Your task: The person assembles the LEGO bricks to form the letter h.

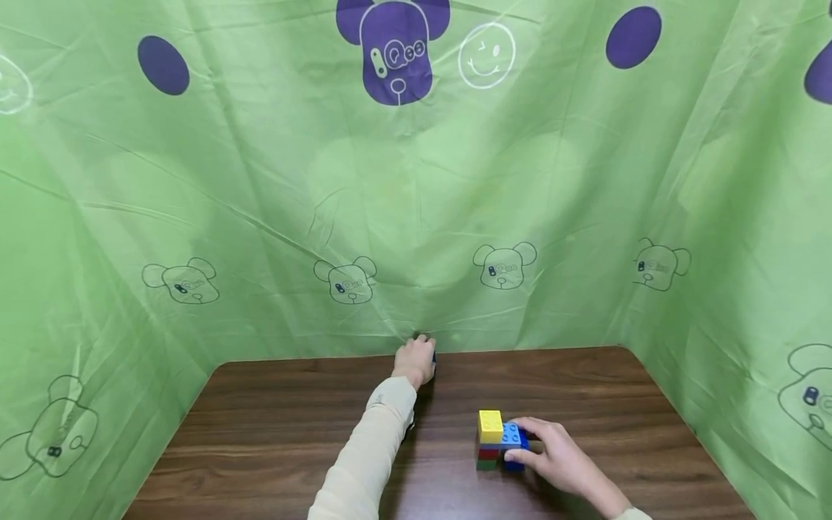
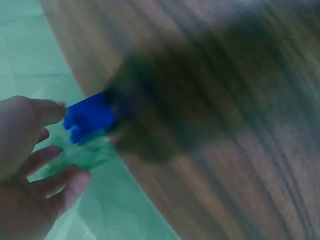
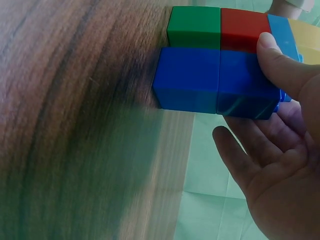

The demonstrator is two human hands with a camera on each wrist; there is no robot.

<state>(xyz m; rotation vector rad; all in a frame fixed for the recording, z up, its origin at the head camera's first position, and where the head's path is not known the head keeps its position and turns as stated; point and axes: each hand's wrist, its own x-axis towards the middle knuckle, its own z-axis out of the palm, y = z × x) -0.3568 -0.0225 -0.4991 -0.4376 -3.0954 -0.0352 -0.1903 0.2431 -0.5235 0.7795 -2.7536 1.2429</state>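
My right hand (image 1: 557,455) grips a small stack of toy building bricks standing on the table, its thumb and fingers on either side of the dark blue bricks (image 3: 187,80). Beside these, a green brick (image 3: 194,27) lies under a red brick (image 3: 245,30). A light blue brick (image 1: 511,433) spans both columns, with a yellow brick (image 1: 490,426) on top. My left hand (image 1: 414,359) reaches to the table's far edge, over a loose blue brick (image 2: 92,117). In the left wrist view, its thumb tip is right at the brick's studded end, while the other visible fingers stay apart from it.
The brown wood-grain table (image 1: 279,433) ends at a green fabric wall (image 1: 416,217) with printed bear heads, which rises behind it and along both sides. The loose blue brick stands close to that fabric. My left sleeve (image 1: 364,462) crosses the table's middle.
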